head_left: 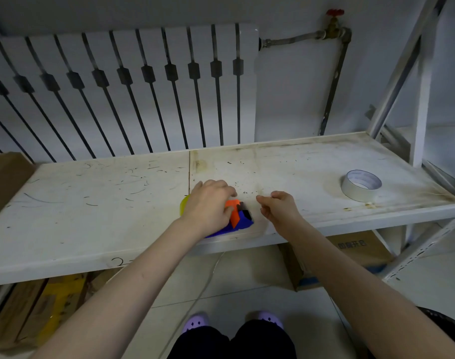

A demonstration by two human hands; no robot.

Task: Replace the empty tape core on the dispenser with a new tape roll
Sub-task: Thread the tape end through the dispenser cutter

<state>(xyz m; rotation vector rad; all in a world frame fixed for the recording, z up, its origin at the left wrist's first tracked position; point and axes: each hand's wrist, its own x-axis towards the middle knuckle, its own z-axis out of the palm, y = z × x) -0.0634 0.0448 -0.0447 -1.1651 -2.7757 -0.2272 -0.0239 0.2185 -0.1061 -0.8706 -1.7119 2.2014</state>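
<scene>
A blue tape dispenser (pixel 240 221) with an orange part (pixel 234 209) lies near the front edge of the white shelf board (pixel 91 203). My left hand (pixel 211 203) rests on top of it and grips it, hiding most of its body; a yellow edge (pixel 183 204) shows at the hand's left side. My right hand (pixel 278 207) hovers just right of the dispenser, fingers loosely curled, thumb and forefinger pinched toward each other; I cannot tell whether they hold a tape end. A clear tape roll (pixel 361 185) lies flat on the shelf at the far right.
A white radiator (pixel 117 86) and a pipe with a red valve (pixel 334 19) stand behind the shelf. A metal rack upright (pixel 423 99) rises at the right. Cardboard boxes (pixel 356 252) sit under the shelf and another box (pixel 3 177) at the left.
</scene>
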